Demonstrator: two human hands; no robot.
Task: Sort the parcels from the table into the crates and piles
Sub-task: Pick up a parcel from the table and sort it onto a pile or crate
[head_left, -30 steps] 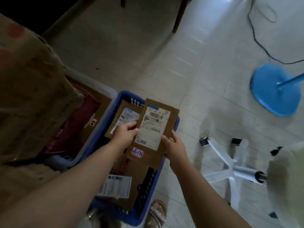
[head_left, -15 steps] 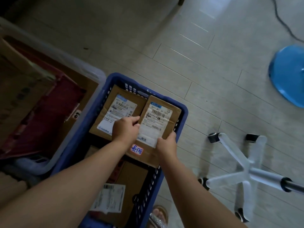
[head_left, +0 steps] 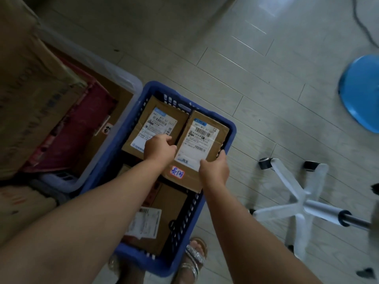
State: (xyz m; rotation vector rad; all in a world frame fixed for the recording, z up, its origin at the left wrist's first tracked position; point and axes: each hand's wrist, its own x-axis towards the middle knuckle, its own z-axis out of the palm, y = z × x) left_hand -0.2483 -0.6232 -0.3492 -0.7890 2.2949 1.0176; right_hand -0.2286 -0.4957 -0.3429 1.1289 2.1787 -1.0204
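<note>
A placing step is in hand: a flat cardboard parcel (head_left: 202,148) is held by both hands over the far end of the blue crate (head_left: 230,128), which sits on the floor directly below the forearms. To the left of the left hand a clear bin (head_left: 125,78) is seen, packed with a red box (head_left: 69,136) and other cartons; well off to the right of the right hand stand a white chair base (head_left: 295,199) and a blue round base (head_left: 361,93). The next move is judged to call for lowering the parcel flat into the free space beside the neighbouring parcel (head_left: 151,126), then letting go with both hands; its near end appears to overhang a lower parcel (head_left: 164,218) nearer the body, so level seating may need a nudge. The held parcel is brown, thin, creased at the edges, with a white shipping label with barcodes on top and a small sticker with red handwriting between the wrists. The left hand (head_left: 159,148) is closed on the parcel's left edge, fingers curled over it, partly covering the neighbour's label. The right hand (head_left: 214,169) is clamped on the near right edge, thumb on top. Whether the parcel already rests on anything cannot be told.
</note>
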